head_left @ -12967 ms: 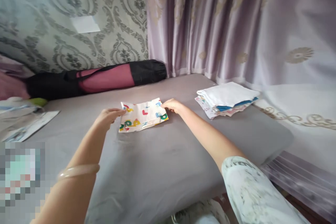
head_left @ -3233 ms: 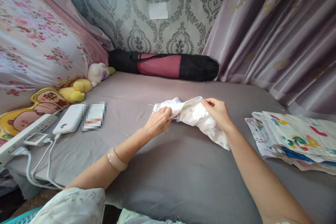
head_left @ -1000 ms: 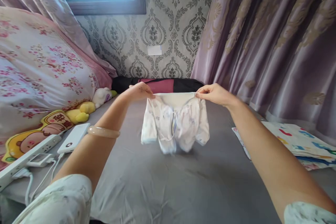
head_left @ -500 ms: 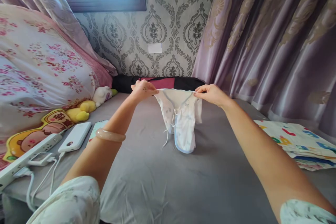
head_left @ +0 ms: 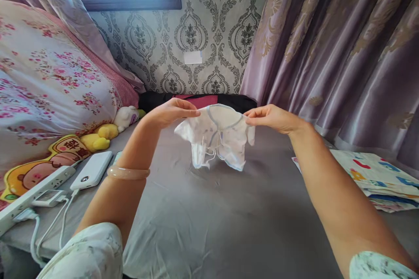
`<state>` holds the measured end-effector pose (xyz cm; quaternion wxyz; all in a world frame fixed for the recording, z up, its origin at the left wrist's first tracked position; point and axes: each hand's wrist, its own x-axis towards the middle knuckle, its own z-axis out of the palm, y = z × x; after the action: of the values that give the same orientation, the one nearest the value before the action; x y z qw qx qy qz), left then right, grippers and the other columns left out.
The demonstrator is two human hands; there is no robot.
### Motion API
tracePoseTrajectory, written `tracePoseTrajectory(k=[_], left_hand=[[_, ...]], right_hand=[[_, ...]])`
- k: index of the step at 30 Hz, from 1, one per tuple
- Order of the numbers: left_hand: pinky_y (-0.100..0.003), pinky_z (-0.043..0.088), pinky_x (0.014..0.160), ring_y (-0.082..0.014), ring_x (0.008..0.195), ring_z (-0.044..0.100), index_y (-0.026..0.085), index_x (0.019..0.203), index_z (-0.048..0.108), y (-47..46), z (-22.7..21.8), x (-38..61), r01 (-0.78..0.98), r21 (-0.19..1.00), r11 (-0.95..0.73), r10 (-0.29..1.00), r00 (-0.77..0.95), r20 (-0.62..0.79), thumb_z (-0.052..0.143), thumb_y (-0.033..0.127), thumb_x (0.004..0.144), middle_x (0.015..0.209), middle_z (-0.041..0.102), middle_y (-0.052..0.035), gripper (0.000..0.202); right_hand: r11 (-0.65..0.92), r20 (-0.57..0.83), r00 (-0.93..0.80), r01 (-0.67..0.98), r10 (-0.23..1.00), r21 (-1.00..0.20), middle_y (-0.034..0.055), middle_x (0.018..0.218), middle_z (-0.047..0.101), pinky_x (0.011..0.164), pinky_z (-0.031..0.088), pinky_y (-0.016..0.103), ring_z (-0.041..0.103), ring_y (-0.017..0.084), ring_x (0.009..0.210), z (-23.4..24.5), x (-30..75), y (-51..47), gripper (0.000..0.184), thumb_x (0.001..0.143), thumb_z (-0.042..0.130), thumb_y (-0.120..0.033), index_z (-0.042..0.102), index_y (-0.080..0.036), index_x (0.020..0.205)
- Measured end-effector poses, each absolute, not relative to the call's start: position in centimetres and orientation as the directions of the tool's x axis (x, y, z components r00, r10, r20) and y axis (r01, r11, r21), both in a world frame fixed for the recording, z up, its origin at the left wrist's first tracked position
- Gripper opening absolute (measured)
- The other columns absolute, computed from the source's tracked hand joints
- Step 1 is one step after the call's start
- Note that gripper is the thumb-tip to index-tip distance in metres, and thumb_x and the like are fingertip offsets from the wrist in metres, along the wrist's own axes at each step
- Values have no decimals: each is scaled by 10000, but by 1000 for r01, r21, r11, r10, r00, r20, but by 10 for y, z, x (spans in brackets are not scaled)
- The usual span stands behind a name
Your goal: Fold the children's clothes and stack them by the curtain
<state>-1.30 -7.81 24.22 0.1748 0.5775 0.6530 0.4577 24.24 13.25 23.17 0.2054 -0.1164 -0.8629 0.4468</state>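
Between my two hands hangs a small white baby shirt (head_left: 225,136) with pale blue edging, a faint print and thin tie strings at its front. My left hand (head_left: 173,112) pinches one shoulder of it, fingers pressed together. At the other shoulder, my right hand (head_left: 273,118) grips the cloth between thumb and fingers. The neckline is stretched between the hands, and the lower hem dangles just over the grey sheet (head_left: 229,222); whether it touches I cannot tell. A pale bangle circles my left forearm.
Folded printed cloths (head_left: 382,178) lie at the right. To the left are a white power bank (head_left: 91,170), a power strip (head_left: 39,196) with cables, a cartoon cushion (head_left: 62,152) and plush toys (head_left: 101,135). A black and red bundle (head_left: 196,101) lies along the wall.
The baby shirt has spread wider and its hem has swung up, with a sleeve now showing at the left. My left hand has shifted its hold slightly; both hands keep their grip.
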Motion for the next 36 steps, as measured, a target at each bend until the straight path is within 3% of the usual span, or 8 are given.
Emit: tracePoseTrajectory(k=[3,9,14,16,21,25,31,36], left_hand=[[-313,495,684,-185,735,642,185,717,727,-87,245,-14,501,861,-85,985,-90,149,758,440,647,768,705,-58,266],[-276,469,627,-169,675,624,184,663,697,-75,237,-11,561,827,-40,886,-363,289,752,430,662,644,656,-11,252],[-349,497,764,-214,839,644,181,623,686,-92,247,-10,449,869,-207,944,-143,298,793,423,615,809,696,-58,264],[-366,493,790,-217,856,640,177,624,685,-90,245,-15,381,899,-218,954,-109,278,806,429,597,847,702,-72,280],[-303,472,700,-156,708,602,166,732,695,-57,226,-27,369,925,-85,904,-363,228,795,458,608,730,683,-40,332],[-275,435,641,-134,642,563,158,731,644,-38,214,-30,433,895,-106,809,-485,331,750,495,634,674,636,-20,366],[-224,365,583,-108,616,478,179,803,559,-25,201,-24,634,756,-159,687,-479,546,581,476,789,655,535,24,298],[-228,366,628,-129,713,484,193,901,553,-30,190,-8,797,599,-79,525,-478,704,464,388,895,727,530,11,215]], right_hand=[[529,146,-950,23,275,-848,50,903,712,821,494,334,636,200,910,235,249,128,403,576,781,-569,725,-188,692],[546,283,-778,91,562,-833,25,791,701,825,480,346,625,186,815,236,232,137,394,592,799,-540,731,-185,747],[509,86,-971,41,223,-860,50,937,709,866,477,352,635,214,939,246,252,125,375,589,810,-531,721,-178,678],[476,58,-978,46,201,-878,51,935,714,872,474,359,638,215,936,246,254,126,398,580,808,-548,733,-181,714],[501,206,-847,81,491,-862,28,770,710,822,470,341,628,187,794,226,227,147,449,555,805,-581,733,-182,748],[617,390,-700,92,598,-782,26,725,683,708,460,303,586,158,694,210,209,159,438,642,738,-581,700,-158,750],[806,636,-505,270,584,-526,50,773,667,712,440,300,586,186,730,200,203,155,365,861,539,-525,651,-178,838],[887,781,-428,292,456,-358,95,961,628,831,426,328,567,227,926,191,206,137,396,963,343,-519,584,-208,921]])
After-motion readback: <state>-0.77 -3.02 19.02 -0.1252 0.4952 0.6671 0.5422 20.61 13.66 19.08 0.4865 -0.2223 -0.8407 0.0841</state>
